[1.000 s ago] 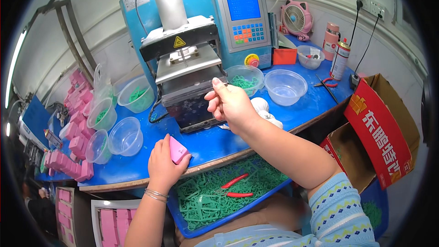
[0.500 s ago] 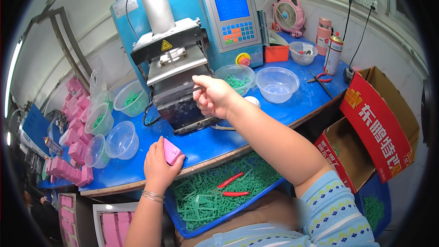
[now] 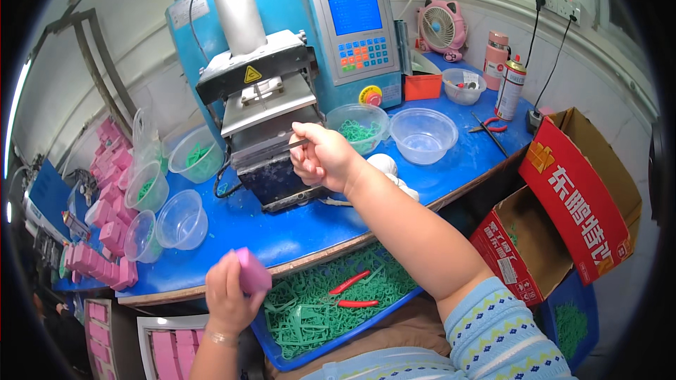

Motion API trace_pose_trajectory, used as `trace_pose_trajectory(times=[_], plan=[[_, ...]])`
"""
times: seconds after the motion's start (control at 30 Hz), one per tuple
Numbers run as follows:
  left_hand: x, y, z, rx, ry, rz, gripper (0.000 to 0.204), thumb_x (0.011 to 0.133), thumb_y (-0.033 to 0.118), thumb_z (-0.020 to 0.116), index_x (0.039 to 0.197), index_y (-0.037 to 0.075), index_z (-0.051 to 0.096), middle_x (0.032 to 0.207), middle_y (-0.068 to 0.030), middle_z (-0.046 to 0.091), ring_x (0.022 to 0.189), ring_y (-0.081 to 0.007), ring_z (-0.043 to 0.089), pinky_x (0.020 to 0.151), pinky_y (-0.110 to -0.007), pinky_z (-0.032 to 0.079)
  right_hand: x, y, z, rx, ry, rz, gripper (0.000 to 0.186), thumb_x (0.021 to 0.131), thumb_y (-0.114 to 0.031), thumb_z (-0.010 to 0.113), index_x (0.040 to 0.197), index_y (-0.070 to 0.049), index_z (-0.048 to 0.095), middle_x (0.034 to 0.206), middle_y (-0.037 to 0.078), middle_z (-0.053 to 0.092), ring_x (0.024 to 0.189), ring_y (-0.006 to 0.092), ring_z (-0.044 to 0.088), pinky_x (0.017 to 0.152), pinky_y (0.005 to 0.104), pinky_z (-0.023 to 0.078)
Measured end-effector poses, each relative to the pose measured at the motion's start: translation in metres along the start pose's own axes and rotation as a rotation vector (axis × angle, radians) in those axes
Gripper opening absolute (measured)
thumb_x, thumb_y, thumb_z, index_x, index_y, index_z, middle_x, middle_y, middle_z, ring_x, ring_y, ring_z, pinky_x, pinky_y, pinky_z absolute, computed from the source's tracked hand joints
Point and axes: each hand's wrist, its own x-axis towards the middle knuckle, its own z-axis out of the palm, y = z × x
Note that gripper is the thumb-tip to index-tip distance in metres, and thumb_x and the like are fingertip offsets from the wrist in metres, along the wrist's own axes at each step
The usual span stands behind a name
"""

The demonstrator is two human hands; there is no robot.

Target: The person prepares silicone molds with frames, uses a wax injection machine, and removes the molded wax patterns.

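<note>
In my left hand (image 3: 229, 295) is a pink block (image 3: 253, 273), gripped between fingers and thumb just off the table's front edge. My right hand (image 3: 322, 156) is closed at the front of the blue press machine (image 3: 243, 109). Its thumb and fingertips pinch a thin dark strip (image 3: 298, 143) that sticks out beside the dark mold plates (image 3: 264, 149); whether the two are joined I cannot tell. Above these plates is a light metal platen (image 3: 271, 109). Below my hands, a blue tray (image 3: 282, 362) holds green rubbery scraps and red-handled snippers (image 3: 350, 281).
Clear plastic tubs (image 3: 424, 137), some with green pieces, flank the machine. Many pink blocks (image 3: 113, 236) are piled at the left. At the right are a red cardboard box (image 3: 577, 204), a spray can (image 3: 511, 88), pliers (image 3: 489, 127), a pink bottle (image 3: 496, 60) and a pink fan (image 3: 442, 28).
My left hand has lifted the pink block from the table and brought it nearer and to the left. My right hand stays at the mold plates, slightly lower. The whole view has shifted a little.
</note>
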Motion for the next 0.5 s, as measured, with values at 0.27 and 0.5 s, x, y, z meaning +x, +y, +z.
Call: trace_pose_trajectory(times=[0.27,0.5], plan=[[-0.132,-0.045,-0.136,0.473,-0.155,-0.3,0.062,0.065,0.007,0.07,0.119,0.006,0.041,0.114,-0.0177,0.043,0.101,-0.0358,0.047,0.083,-0.043,0.043,-0.002,-0.005,0.002,-0.096,-0.023,0.033,0.041,0.091,-0.035,0.04,0.053,-0.019,0.035,0.042,-0.007,0.028,0.031,0.0035,0.023,0.03,0.0195,0.018],[-0.279,-0.049,-0.259,0.483,-0.465,-1.305,0.075,0.057,0.012,0.077,0.12,-0.002,0.039,0.117,-0.0209,0.042,0.11,-0.0362,0.044,0.092,-0.038,0.039,-0.001,-0.01,-0.036,-0.09,-0.034,-0.032,0.045,0.097,-0.035,0.031,0.06,-0.01,0.041,0.043,-0.003,0.03,0.031,0.0054,0.025,0.028,0.0176,0.019]])
